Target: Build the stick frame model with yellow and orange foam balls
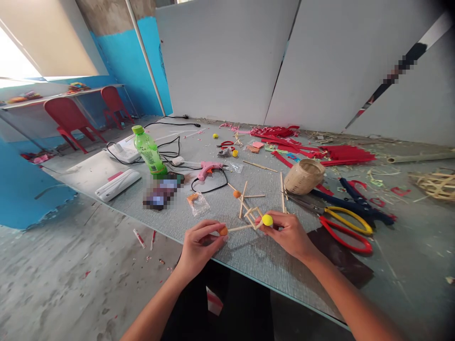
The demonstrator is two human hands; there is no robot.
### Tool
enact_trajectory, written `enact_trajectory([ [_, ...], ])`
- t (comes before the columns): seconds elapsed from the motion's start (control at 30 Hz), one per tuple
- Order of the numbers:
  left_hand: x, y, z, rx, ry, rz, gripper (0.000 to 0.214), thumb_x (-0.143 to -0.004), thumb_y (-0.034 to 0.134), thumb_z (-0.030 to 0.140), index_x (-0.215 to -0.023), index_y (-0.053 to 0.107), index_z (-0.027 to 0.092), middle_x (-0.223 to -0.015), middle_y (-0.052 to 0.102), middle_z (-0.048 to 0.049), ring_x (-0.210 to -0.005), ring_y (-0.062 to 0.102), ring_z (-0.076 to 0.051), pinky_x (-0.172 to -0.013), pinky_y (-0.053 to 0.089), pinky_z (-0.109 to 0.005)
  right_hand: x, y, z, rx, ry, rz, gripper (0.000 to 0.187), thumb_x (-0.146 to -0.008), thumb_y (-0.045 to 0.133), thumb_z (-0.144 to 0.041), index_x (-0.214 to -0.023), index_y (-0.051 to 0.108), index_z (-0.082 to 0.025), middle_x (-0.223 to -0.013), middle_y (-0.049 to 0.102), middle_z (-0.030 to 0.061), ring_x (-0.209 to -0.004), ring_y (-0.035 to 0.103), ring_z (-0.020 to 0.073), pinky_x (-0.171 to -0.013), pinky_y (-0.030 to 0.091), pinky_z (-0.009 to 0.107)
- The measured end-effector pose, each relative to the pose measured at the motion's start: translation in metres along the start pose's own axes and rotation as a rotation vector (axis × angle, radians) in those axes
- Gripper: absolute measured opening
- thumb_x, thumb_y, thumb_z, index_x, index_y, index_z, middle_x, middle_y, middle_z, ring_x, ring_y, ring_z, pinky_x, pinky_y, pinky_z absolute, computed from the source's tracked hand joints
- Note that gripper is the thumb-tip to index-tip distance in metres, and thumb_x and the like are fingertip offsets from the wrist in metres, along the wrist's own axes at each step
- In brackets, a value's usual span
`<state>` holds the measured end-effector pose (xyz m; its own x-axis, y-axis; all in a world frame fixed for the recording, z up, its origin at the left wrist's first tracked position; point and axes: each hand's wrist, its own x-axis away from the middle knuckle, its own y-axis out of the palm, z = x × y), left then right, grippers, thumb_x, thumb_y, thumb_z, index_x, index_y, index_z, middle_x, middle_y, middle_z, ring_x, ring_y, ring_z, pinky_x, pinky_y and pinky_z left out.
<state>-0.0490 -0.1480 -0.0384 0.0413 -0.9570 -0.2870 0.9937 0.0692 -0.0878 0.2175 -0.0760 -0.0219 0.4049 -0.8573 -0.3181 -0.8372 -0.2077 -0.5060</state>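
Observation:
Above the table's front edge, my left hand [204, 244] pinches a small orange ball [223, 230] between thumb and fingers. A thin wooden stick [239, 228] runs from that ball to a small frame of joined wooden sticks [253, 213]. My right hand [287, 232] is closed on the frame's other side, its fingertips at a yellow ball [267, 220]. Its fingers partly hide what they grip. Another orange ball [236, 194] sits on a stick just beyond the frame. Loose sticks [283, 192] lie to the right, beside a bamboo cup [304, 176].
A pink glue gun [209, 169] with its cord, a green bottle [147, 150], a phone [163, 190] and a white power strip [118, 184] occupy the left. Scissors with red and yellow handles [346, 232] and dark blue pliers [369, 203] lie right. Red strips [344, 155] cover the back.

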Motion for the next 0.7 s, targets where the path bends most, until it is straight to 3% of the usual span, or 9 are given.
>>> enact_trajectory([
  [0.53, -0.0004, -0.0002, 0.0026, -0.051, -0.028, 0.030, 0.020, -0.082, 0.084, 0.029, -0.101, 0.083, 0.023, -0.097, 0.075, -0.0066, -0.078, 0.071, -0.016, -0.063, 0.064, -0.024, 0.0032, 0.0056, -0.0039, -0.002, 0.019, -0.022, 0.027, -0.095, 0.069, -0.047, -0.088, 0.082, -0.024, -0.072, 0.071, 0.0017, -0.059, 0.061, 0.0140, -0.052, 0.045, 0.025],
  [0.7, 0.0016, -0.0003, 0.0010, -0.033, -0.033, 0.023, 0.021, -0.084, 0.083, 0.030, -0.103, 0.082, 0.022, -0.103, 0.074, -0.0077, -0.086, 0.073, -0.019, -0.070, 0.067, -0.029, 0.0028, 0.0066, -0.0045, -0.006, 0.038, -0.021, 0.027, -0.094, 0.070, -0.048, -0.089, 0.081, -0.023, -0.072, 0.072, 0.0017, -0.059, 0.061, 0.0143, -0.053, 0.045, 0.025],
])
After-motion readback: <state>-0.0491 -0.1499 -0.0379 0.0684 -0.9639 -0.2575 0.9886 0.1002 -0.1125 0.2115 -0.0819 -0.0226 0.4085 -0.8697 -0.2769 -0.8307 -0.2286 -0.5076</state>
